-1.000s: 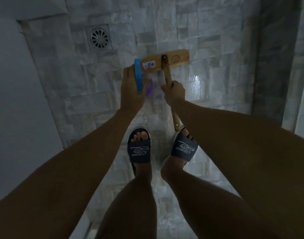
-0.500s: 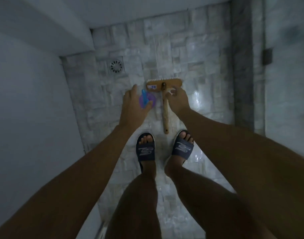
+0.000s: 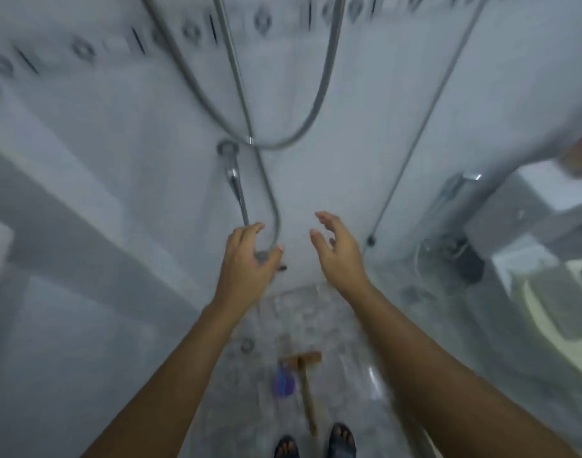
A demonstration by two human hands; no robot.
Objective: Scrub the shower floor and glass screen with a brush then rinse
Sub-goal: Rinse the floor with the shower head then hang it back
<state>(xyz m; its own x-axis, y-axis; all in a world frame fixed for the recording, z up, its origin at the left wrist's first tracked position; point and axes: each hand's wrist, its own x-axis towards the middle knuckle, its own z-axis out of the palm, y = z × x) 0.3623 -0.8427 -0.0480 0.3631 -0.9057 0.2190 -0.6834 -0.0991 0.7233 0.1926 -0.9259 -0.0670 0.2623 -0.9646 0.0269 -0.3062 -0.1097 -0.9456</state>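
Where wooden brush (image 3: 301, 359) lies, mottled floor (image 3: 342, 375) glistens; hose (image 3: 319, 94) loops.

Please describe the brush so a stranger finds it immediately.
Look at the stone shower floor, just ahead of the person's feet. The brush lies there: the only wooden thing, a long handle ending in a crossbar head, beside a round purple object.

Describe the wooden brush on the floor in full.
The brush is light brown wood: a flat rectangular head with a long straight handle. It lies on the wet stone-tiled floor, head farthest from the person, handle end near the sandals. A blurred purple item lies beside its head, on the left. Nothing holds it.
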